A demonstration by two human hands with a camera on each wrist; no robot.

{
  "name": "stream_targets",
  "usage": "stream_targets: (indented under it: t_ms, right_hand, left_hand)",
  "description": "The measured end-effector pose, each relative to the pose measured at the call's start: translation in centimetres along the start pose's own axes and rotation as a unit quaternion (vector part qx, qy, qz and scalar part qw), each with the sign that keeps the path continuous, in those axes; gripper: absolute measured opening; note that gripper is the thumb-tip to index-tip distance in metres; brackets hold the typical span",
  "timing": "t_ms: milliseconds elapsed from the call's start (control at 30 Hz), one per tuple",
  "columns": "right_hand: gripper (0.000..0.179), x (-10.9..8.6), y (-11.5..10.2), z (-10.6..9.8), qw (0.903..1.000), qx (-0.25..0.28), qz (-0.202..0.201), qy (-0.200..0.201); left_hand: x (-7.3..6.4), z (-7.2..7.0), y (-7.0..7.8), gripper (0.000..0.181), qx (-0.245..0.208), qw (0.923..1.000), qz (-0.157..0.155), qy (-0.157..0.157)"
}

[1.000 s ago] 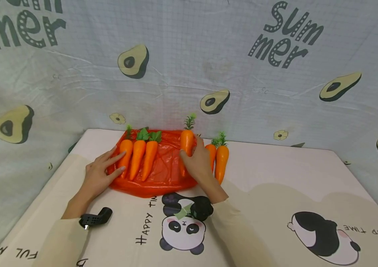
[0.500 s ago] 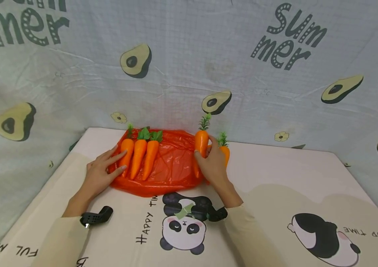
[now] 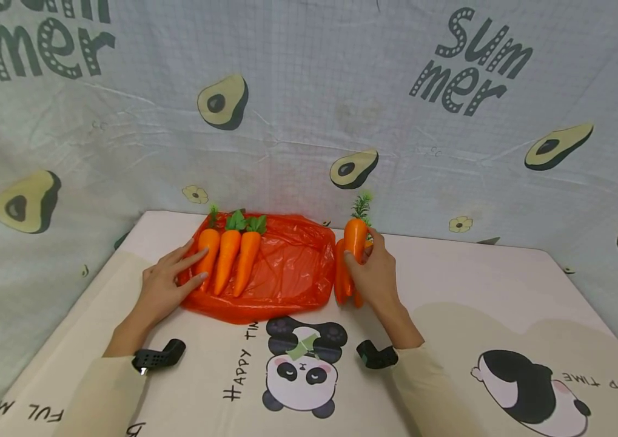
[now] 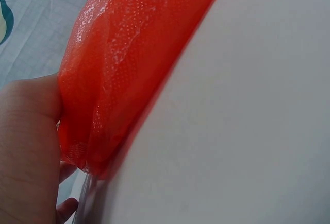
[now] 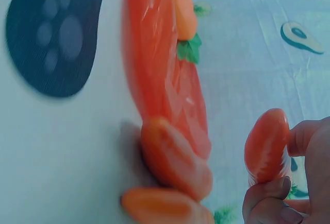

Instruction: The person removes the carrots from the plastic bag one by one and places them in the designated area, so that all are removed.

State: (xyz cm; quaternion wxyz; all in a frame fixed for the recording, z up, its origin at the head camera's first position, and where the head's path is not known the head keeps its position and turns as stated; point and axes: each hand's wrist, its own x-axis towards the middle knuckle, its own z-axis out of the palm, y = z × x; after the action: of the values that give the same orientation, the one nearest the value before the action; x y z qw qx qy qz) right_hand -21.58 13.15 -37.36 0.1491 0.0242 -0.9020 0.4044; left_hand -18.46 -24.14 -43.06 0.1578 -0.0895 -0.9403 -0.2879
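Note:
My right hand (image 3: 379, 276) pinches an orange carrot (image 3: 355, 235) with a leafy green top, above the table right of a red plastic bag (image 3: 292, 261). Beneath it lie other carrots (image 3: 339, 273), partly covered by the held one; the right wrist view shows two of them, one a blurred carrot (image 5: 170, 157) beside the bag. Three carrots lie side by side on the bag's left half, the middle carrot (image 3: 228, 255) among them. My left hand (image 3: 164, 285) rests at the bag's left edge, fingers spread over the leftmost carrot (image 3: 208, 246). In the left wrist view, the thumb touches the bag.
The bag lies on a pale table (image 3: 461, 273) printed with pandas, near its back edge. A light curtain (image 3: 287, 109) with avocado prints hangs behind the table. Each wrist wears a black device, such as the left wrist camera (image 3: 158, 356).
My right hand has moved rightward with the carrot, from above the bag's right side to above the carrots beside it. My left hand has stayed in place.

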Motion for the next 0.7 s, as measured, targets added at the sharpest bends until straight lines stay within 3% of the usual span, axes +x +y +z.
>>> stream_targets:
  t_ms: [267, 700]
  right_hand:
    - [0.067, 0.0, 1.6, -1.7, 0.9998, -0.020, 0.007, 0.004]
    - [0.066, -0.1, 3.6, -2.7, 0.9995, -0.020, 0.024, 0.001]
  left_hand:
    - [0.0, 0.2, -0.2, 0.055, -0.005, 1.0000, 0.003, 0.003]
    - [0.0, 0.0, 0.0, 0.054, -0.004, 1.0000, 0.006, 0.006]
